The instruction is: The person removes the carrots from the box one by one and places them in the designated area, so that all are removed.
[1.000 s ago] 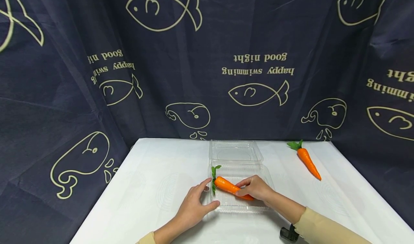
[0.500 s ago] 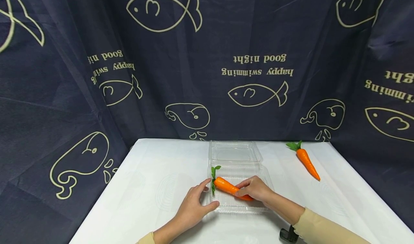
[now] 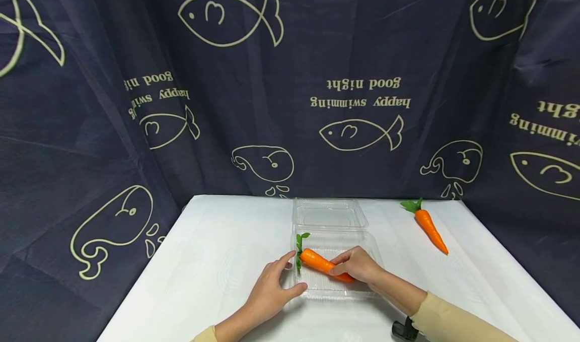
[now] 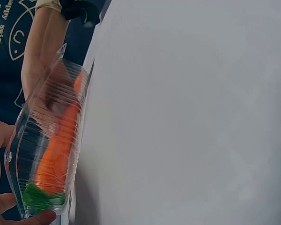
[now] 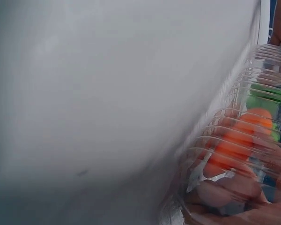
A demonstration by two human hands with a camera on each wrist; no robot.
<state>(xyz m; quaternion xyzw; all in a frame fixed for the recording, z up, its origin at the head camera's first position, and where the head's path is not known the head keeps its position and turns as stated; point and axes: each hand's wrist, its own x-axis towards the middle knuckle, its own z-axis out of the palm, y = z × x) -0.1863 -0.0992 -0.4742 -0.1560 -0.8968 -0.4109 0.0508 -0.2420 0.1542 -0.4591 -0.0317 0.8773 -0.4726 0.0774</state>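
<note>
An orange carrot (image 3: 316,260) with green leaves lies slantwise in the near half of a clear plastic clamshell box (image 3: 335,292), its leafy top toward the left wall. My right hand (image 3: 358,265) pinches the carrot near its thin end between thumb and fingers. Spread at the box's left side, my left hand (image 3: 270,287) has its thumb by the near left corner and its fingertips by the left rim. Through the ribbed wall, the left wrist view shows the carrot (image 4: 56,154) inside. In the right wrist view the carrot (image 5: 236,140) appears behind the clear plastic.
The box's lid (image 3: 330,214) lies folded open toward the back of the white table (image 3: 217,246). A second carrot (image 3: 430,229) rests at the back right. Dark blue curtains (image 3: 290,80) with fish drawings hang behind and beside the table. A black device (image 3: 405,330) sits at the right wrist.
</note>
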